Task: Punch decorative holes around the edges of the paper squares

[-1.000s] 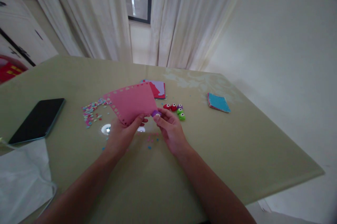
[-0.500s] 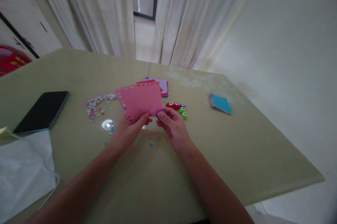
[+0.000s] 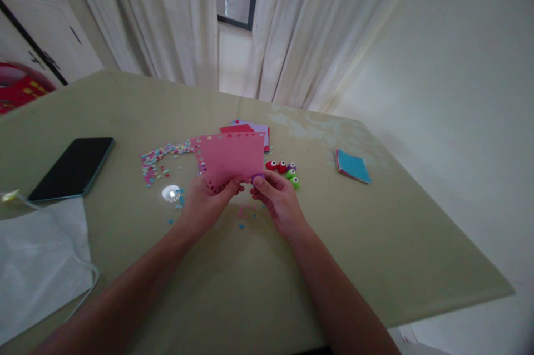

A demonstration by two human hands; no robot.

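A pink sheet of paper [image 3: 236, 156] with small holes along its top, left and part of its bottom edge stands tilted up above the table. My left hand [image 3: 205, 202] is closed on its lower edge, thumb in front. At the lower right corner my right hand [image 3: 278, 196] pinches a small purple paper punch [image 3: 257, 178], which sits on the paper's edge. Most of the punch is hidden by the fingers. Small pink and blue paper bits [image 3: 241, 226] lie on the table below the hands.
Behind the paper lies a stack of red and lilac sheets [image 3: 261, 131]. Several red, purple and green punches with eyes [image 3: 292, 174] stand to its right. Colored confetti [image 3: 156, 160], a phone [image 3: 73, 168], a white sheet with a cable [image 3: 41, 266] and a blue-topped paper stack [image 3: 352, 166] surround them.
The pink paper has turned slightly, so its top edge lies more level. Both hands keep their hold. The whole view has shifted a little.
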